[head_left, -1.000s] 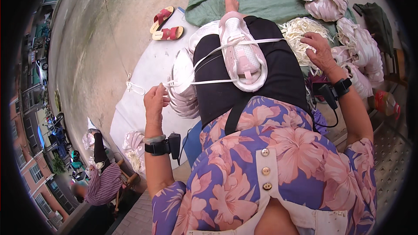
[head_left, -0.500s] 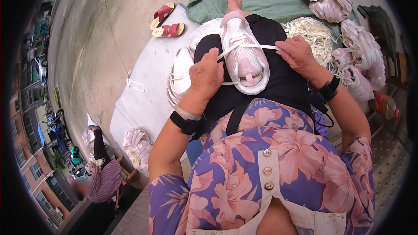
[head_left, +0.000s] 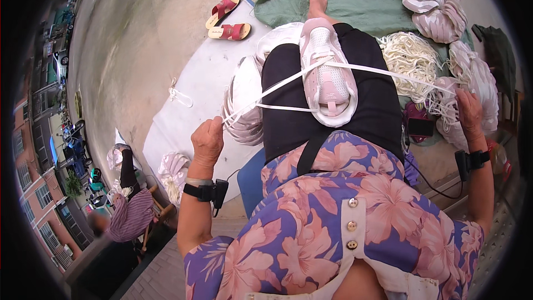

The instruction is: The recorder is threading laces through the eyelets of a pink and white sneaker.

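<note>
A pink and white sneaker [head_left: 328,72] rests on my lap between my thighs, its toe pointing away from me. White shoelace [head_left: 383,70] runs out from its lower eyelets to both sides. Out to the left, my left hand [head_left: 207,140] is closed on one length of the lace. Far to the right, my right hand [head_left: 469,112] pinches the other length, which is stretched taut. A further strand of lace crosses from the shoe's left collar toward my left hand. Both wrists wear black bands.
Stacked white shoes [head_left: 244,100] lie by my left thigh. To the right are a heap of cream laces [head_left: 411,62], bundled pale pink shoes [head_left: 441,8] and a dark phone [head_left: 420,126]. Red sandals [head_left: 230,31] sit beyond the white sheet [head_left: 172,125]. Another person [head_left: 133,214] sits at the left.
Both hands have moved outward from beside the shoe, left hand to the left and right hand to the right, drawing out long lengths of lace. The shoe stays on my lap.
</note>
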`<state>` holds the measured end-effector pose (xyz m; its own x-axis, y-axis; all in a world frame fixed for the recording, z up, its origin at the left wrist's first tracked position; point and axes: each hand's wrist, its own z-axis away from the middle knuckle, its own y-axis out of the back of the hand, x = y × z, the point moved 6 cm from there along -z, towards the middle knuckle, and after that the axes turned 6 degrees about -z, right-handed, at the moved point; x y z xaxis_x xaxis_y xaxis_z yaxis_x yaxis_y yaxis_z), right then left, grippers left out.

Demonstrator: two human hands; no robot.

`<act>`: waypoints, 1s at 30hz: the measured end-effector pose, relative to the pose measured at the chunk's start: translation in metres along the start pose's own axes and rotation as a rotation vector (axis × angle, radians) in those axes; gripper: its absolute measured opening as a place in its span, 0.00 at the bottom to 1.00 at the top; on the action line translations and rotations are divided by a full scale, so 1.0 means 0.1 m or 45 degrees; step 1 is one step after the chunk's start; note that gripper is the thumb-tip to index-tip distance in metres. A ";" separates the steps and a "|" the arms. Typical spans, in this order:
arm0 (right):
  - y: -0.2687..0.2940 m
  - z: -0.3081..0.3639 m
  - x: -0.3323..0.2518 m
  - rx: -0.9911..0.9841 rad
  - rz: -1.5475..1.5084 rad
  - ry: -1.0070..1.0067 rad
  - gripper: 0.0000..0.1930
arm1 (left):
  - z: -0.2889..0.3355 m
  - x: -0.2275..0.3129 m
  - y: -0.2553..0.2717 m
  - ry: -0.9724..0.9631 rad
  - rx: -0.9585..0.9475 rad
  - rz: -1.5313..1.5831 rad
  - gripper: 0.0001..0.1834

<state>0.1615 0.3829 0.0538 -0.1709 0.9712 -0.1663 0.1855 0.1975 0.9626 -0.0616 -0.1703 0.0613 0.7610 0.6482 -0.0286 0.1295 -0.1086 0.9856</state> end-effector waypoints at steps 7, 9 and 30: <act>0.15 1.12 1.33 -0.139 0.300 -0.425 0.13 | 0.44 -0.63 0.16 0.137 0.000 -0.223 0.09; 0.26 1.30 1.66 -0.124 0.297 -0.476 0.14 | 0.62 -0.94 0.20 0.288 0.022 -0.284 0.09; -0.97 -0.68 -0.96 -0.385 -2.149 -1.426 0.13 | -0.56 0.17 -0.68 1.113 -0.854 1.817 0.17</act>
<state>0.0943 0.2617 -0.0088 0.6010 -0.4478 -0.6620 0.3601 0.8912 -0.2759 -0.0937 -0.1096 0.0033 -0.5051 0.5302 0.6810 -0.6774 -0.7325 0.0679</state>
